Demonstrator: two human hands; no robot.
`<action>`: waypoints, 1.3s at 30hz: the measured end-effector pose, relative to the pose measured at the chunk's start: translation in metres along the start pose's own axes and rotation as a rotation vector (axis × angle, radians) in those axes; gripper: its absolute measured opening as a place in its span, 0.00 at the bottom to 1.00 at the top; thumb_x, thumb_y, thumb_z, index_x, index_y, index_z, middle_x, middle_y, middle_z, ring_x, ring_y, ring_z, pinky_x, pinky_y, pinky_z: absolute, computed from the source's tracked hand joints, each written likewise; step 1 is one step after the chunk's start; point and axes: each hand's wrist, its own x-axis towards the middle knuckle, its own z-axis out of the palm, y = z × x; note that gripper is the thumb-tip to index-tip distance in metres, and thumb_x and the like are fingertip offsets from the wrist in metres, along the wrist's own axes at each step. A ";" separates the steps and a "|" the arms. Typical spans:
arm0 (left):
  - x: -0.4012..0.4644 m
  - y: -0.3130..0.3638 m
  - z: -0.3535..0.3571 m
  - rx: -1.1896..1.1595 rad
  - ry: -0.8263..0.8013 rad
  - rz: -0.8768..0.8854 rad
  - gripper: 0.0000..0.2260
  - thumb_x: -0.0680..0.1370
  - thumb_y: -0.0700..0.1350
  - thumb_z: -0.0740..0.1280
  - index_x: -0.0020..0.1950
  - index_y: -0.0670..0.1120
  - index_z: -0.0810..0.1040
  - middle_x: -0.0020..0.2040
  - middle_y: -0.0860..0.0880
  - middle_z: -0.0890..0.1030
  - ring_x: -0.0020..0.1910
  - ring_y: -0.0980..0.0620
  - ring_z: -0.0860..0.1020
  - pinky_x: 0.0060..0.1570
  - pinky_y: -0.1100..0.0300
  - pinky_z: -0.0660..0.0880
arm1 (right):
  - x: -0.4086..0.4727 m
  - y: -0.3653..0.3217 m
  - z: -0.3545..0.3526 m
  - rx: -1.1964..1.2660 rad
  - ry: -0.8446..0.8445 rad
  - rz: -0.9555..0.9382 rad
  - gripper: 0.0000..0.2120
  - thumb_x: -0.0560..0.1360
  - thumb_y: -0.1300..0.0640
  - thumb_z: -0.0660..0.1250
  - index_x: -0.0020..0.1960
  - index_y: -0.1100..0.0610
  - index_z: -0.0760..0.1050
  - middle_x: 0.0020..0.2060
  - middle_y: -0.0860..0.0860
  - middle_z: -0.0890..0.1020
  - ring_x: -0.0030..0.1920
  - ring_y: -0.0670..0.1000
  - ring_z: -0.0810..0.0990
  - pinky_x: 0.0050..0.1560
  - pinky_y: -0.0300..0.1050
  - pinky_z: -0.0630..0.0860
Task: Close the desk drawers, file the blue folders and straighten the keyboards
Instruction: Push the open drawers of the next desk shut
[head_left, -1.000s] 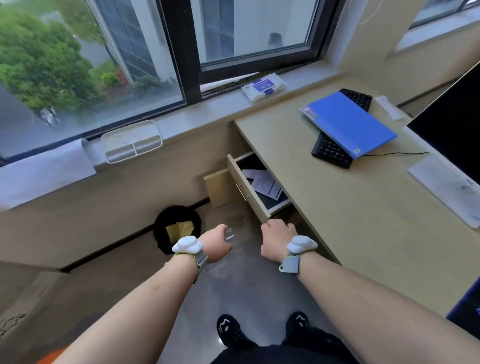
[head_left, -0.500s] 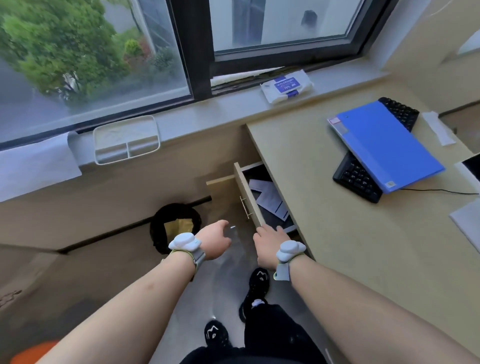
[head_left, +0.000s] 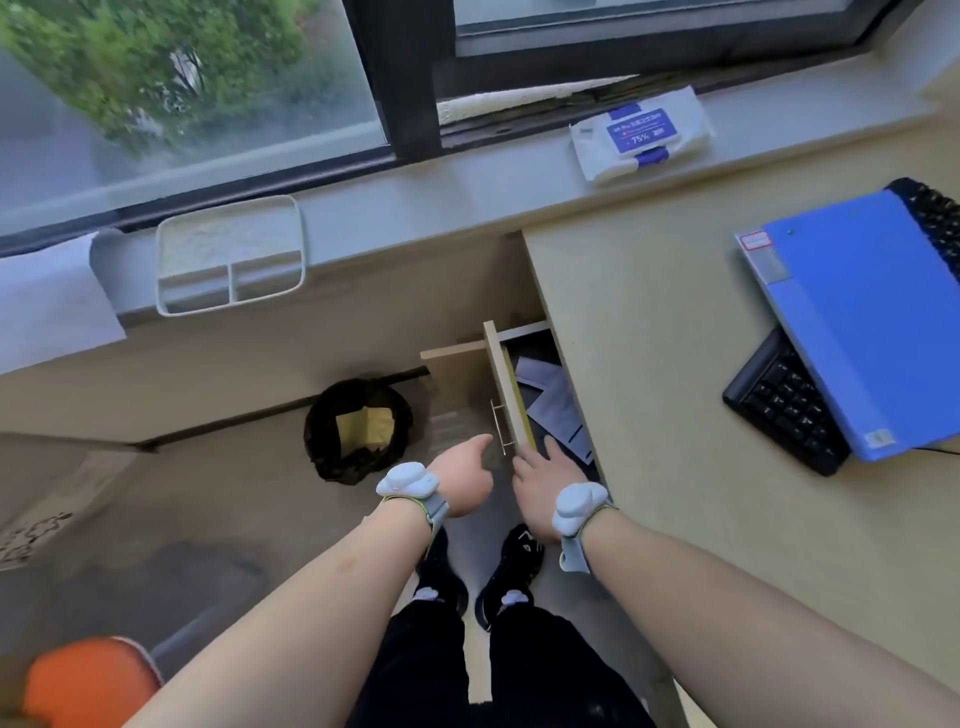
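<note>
A desk drawer (head_left: 506, 384) stands pulled out from the left side of the wooden desk (head_left: 649, 364), with white papers (head_left: 553, 405) inside and a metal handle on its front. My right hand (head_left: 545, 478) reaches the near end of the drawer front, fingers spread, holding nothing. My left hand (head_left: 462, 478) hovers just left of the handle, fingers apart, empty. A blue folder (head_left: 862, 322) lies tilted on top of a black keyboard (head_left: 784, 405) at the desk's right.
A black waste bin (head_left: 358, 428) with yellow paper stands on the floor left of the drawer. On the windowsill sit a white divided tray (head_left: 228, 254) and a wipes pack (head_left: 641, 132). An orange object (head_left: 88, 680) shows at bottom left.
The view has shifted closer and to the left. Both hands have moved forward to the drawer front; the right hand's fingers have spread at its near end.
</note>
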 end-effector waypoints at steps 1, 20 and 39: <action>0.004 0.003 0.001 0.000 -0.016 0.002 0.29 0.79 0.41 0.60 0.81 0.49 0.59 0.77 0.47 0.69 0.74 0.47 0.70 0.71 0.58 0.67 | 0.001 0.003 0.000 -0.030 -0.017 -0.015 0.25 0.79 0.52 0.55 0.73 0.60 0.68 0.73 0.59 0.66 0.78 0.60 0.51 0.73 0.68 0.49; 0.037 0.062 0.005 0.023 -0.159 0.092 0.32 0.76 0.36 0.58 0.80 0.49 0.59 0.74 0.44 0.72 0.69 0.42 0.74 0.66 0.52 0.73 | -0.028 0.037 -0.011 -0.185 0.003 -0.006 0.22 0.81 0.52 0.52 0.68 0.54 0.77 0.66 0.60 0.77 0.76 0.66 0.55 0.74 0.70 0.40; 0.061 0.093 0.021 0.071 -0.251 0.218 0.25 0.74 0.36 0.64 0.71 0.46 0.70 0.63 0.42 0.79 0.60 0.42 0.77 0.51 0.59 0.72 | -0.049 0.058 0.023 0.329 0.463 0.320 0.45 0.67 0.51 0.58 0.79 0.69 0.49 0.79 0.65 0.48 0.80 0.63 0.44 0.77 0.64 0.49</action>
